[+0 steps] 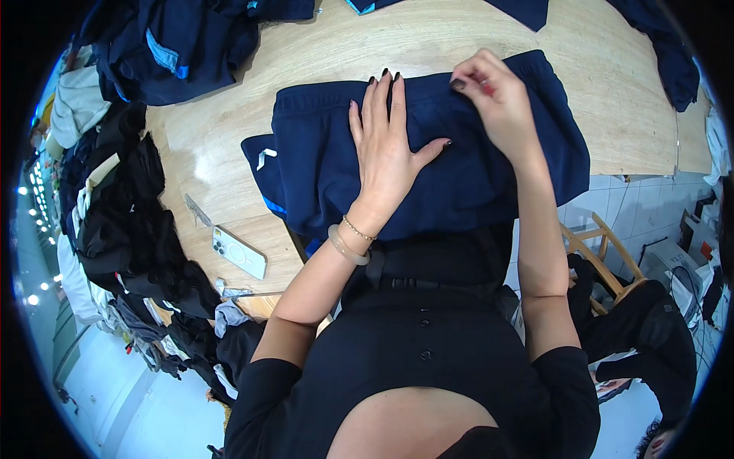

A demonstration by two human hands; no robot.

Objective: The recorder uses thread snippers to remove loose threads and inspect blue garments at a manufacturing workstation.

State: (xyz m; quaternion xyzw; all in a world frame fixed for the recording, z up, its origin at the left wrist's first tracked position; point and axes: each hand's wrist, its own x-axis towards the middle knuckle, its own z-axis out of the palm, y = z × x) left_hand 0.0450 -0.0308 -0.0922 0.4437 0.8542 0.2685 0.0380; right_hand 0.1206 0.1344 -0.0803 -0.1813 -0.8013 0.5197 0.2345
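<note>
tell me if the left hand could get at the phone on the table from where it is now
Probably yes. The left hand lies flat on the navy garment, holding nothing, and the phone sits on bare wooden table just to its left, near that forearm, with nothing covering it or lying between.

Table: a light wooden table [474,38] fills the upper middle of the view.
Phone: a white smartphone [239,252] lies face down near the table's left edge.
Clothes at upper left: a heap of navy garments [176,46].
Clothes at left: a pile of black clothing [130,229].
Chair: a wooden chair [604,252] stands at right on a tiled floor [634,203].
</note>
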